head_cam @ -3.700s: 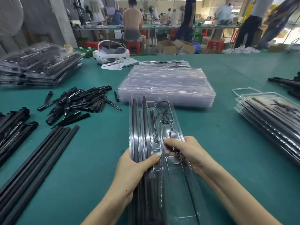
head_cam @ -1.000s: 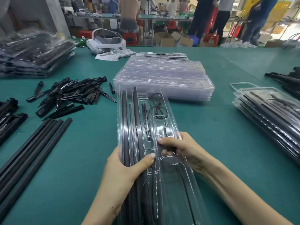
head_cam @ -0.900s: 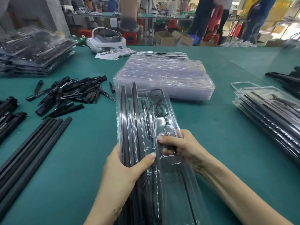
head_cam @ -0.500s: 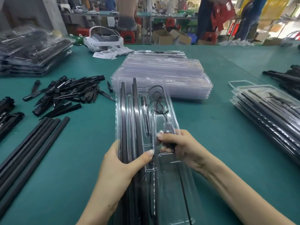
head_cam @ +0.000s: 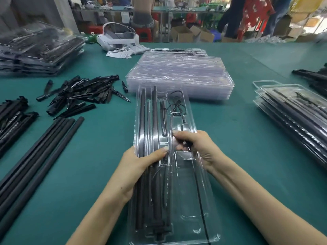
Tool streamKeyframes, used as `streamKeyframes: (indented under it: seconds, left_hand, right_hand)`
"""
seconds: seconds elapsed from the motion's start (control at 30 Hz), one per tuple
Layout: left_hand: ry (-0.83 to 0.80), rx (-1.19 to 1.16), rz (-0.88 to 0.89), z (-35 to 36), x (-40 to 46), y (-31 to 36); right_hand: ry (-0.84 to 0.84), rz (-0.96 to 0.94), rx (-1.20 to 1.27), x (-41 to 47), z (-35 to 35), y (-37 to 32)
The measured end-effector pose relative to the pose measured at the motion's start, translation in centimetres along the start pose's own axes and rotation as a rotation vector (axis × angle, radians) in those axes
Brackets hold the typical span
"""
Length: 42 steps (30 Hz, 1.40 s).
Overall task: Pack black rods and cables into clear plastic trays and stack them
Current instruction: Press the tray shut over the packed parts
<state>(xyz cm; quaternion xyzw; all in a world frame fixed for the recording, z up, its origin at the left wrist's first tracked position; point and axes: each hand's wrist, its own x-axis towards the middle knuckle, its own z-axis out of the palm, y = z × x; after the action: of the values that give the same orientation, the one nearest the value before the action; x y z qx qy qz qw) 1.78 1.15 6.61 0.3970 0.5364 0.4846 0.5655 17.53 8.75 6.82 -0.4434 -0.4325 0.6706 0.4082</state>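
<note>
1. The clear tray (head_cam: 187,200) sits between both hands, running away from the person. The left hand (head_cam: 139,167) curls round its left edge, thumb pressing down on the black rods (head_cam: 154,124) inside. I count two thick rods and some thinner ones in it; how many thin ones, I cannot tell.
2. The right hand (head_cam: 196,147) curls over the tray's middle, its fingers pinching the thin cable (head_cam: 177,106). One cable, looped up past the fingers.
3. I think the rods could pop out of their slots if the left thumb lets go too soon. The tray is thin and bendy.
4. The cable could spring loose or get caught under the next tray if it is not pushed fully in.
5. Just left of the left hand lie four long loose rods (head_cam: 44,156).
6. Further left and ahead is a heap of small black spikes (head_cam: 83,92), too many to count.
7. Right of the right hand sits one stack of filled trays (head_cam: 292,117). It leans, so it could slide when another goes on top.
8. Straight ahead of the hands is one stack of empty trays (head_cam: 178,71).
9. Far left, one more filled pile (head_cam: 40,52).
</note>
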Motion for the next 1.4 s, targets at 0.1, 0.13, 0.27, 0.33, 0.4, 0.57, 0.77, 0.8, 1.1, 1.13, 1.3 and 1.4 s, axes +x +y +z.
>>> streamKeyframes:
  seconds: [0.1,0.13,0.27,0.33,0.4,0.57,0.77,0.8,1.1,1.13,1.3,1.4]
  left_hand:
    - [0.052,-0.040,-0.014,-0.5,0.2,0.3]
    - [0.083,-0.052,-0.010,-0.8,0.2,0.4]
    - [0.205,-0.147,0.005,-1.8,0.2,1.1]
    - [0.262,-0.177,-0.017,-2.4,0.2,1.3]
    - [0.310,-0.179,-0.048,-2.9,0.3,1.3]
    - [0.335,-0.141,-0.032,-2.7,0.4,1.2]
    - [0.358,-0.116,0.024,-2.5,-0.2,1.5]
    - [0.364,-0.115,0.027,-2.6,-0.2,1.6]
    - [0.315,-0.180,0.020,-2.4,-0.4,1.7]
    - [0.314,-0.178,0.020,-2.3,-0.5,1.8]
    - [0.321,-0.149,0.061,-2.6,-0.4,1.7]
    - [0.329,-0.139,0.075,-2.7,-0.3,1.7]
  right_hand:
    - [-0.080,0.151,-0.066,-0.4,0.0,-0.4]
    - [-0.146,0.208,-0.067,-0.6,0.1,-0.6]
    - [-0.386,0.306,-0.161,-3.3,0.2,-0.6]
    - [-0.456,0.303,-0.253,-5.3,-0.3,0.0]
    - [-0.519,0.310,-0.313,-7.5,-1.0,0.5]
    - [-0.367,0.257,-0.291,-9.8,-1.7,1.1]
    - [-0.270,0.271,-0.293,-10.2,-0.7,1.0]
    - [-0.258,0.265,-0.306,-10.2,-0.5,1.1]
    - [-0.171,0.053,-0.370,-10.7,0.0,1.5]
    - [-0.162,0.049,-0.372,-10.8,0.1,1.6]
    - [-0.135,0.065,-0.355,-11.1,0.3,1.8]
    - [-0.109,0.040,-0.311,-11.3,0.4,1.8]
